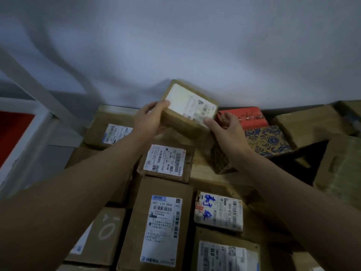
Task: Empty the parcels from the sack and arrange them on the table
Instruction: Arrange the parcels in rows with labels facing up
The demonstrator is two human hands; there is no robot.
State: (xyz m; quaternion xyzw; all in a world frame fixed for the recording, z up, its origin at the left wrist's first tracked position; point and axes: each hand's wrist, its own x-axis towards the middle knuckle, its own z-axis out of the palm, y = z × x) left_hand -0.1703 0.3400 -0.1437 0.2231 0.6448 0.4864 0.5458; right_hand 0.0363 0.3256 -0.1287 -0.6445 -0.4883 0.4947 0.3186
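Far left: red panel (13, 132) in a white frame (29, 122), cut off by the edge. Next to it, brown parcel with a white label (115, 132), half hidden under the left forearm. Below that, a box with a white scrawl on top (105, 229), near edge out of shot.

Left hand (148, 120) grips the left end of the small brown parcel (187, 108), thumb on its top edge; fingers underneath not visible. Parcel is tilted, lifted above the stack, its label blown out and unreadable.

Under it: parcel marked 003 (168, 162), then the tall box with the ZTO label (162, 227), bottom cropped. Bare strip of bench (203, 173) shows between boxes.

Right hand (226, 128) holds the parcel's right end, thumb on the label corner, palm side hidden. Behind it: red box (244, 116), blue patterned box (267, 141), partly covered by the wrist. Label with blue handwriting (218, 210) below. Far right cartons (336, 163) dark, blurred.
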